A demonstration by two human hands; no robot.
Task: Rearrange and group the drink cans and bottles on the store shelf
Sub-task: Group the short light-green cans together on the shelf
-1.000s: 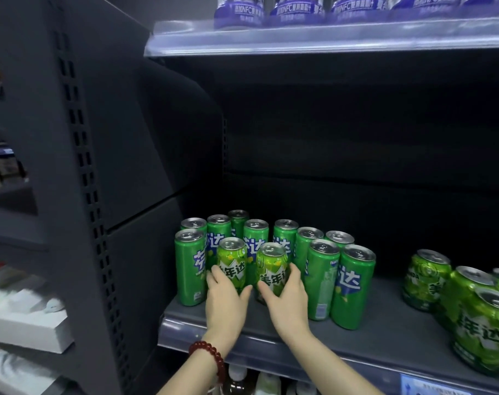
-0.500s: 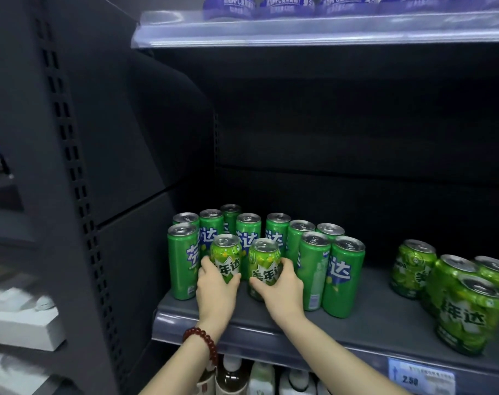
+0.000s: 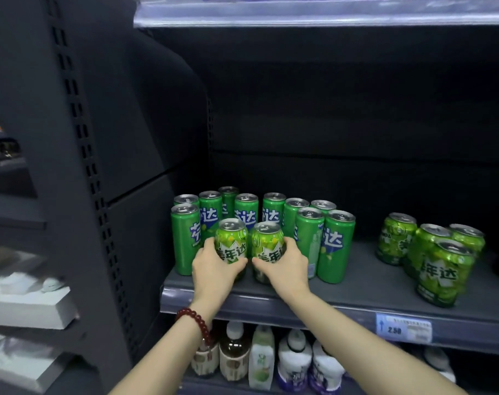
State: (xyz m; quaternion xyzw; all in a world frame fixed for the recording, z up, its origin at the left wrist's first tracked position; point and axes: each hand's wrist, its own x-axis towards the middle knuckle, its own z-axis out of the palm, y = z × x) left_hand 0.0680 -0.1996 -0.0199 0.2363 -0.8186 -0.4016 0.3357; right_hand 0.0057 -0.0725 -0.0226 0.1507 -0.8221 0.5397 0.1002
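Observation:
Two short light-green cans stand side by side at the front of the dark shelf (image 3: 370, 283). My left hand (image 3: 214, 267) grips the left short can (image 3: 231, 240). My right hand (image 3: 283, 266) grips the right short can (image 3: 266, 243). Behind and around them stand several tall slim green cans (image 3: 335, 246) in a tight cluster at the shelf's left end. Several more short light-green cans (image 3: 439, 269) are grouped at the right of the same shelf.
The dark side panel (image 3: 145, 212) closes the shelf on the left. A price tag (image 3: 403, 327) hangs on the front rail. Below, several bottles (image 3: 261, 357) fill the lower shelf. An upper shelf edge (image 3: 322, 15) runs overhead. White boxes (image 3: 26, 303) lie on the neighbouring rack.
Both hands have closed more fully round the two short cans, thumbs now wrapping their fronts. The camera has shifted, showing the lower shelf's bottles and the price tag.

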